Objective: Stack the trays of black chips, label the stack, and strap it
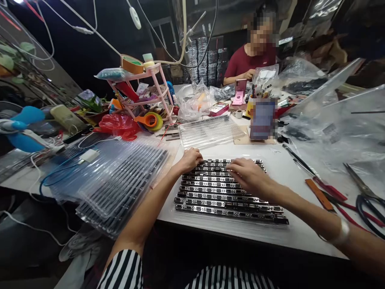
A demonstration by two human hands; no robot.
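Note:
Rows of metal connector strips (pixel 207 196), set with small dark sockets, lie side by side in a clear plastic tray (pixel 231 229) on the table in front of me. At the tray's far left corner, my left hand (pixel 191 159) is closed, its bent fingertips at the end of a far strip. My right hand (pixel 251 176) reaches over the right half of the rows. Its fingers are pressed together at one of the far strips, and the palm hides part of the rows beneath. What lies under the fingertips is partly hidden in both hands.
Stacked filled trays (pixel 120 180) stand at the left edge, with a white adapter (pixel 88 156) on top. Behind my tray lies another clear tray (pixel 210 132). Scissors (pixel 365 192) and an orange-brown bar (pixel 319 194) lie right. A person (pixel 251 66) sits across the table.

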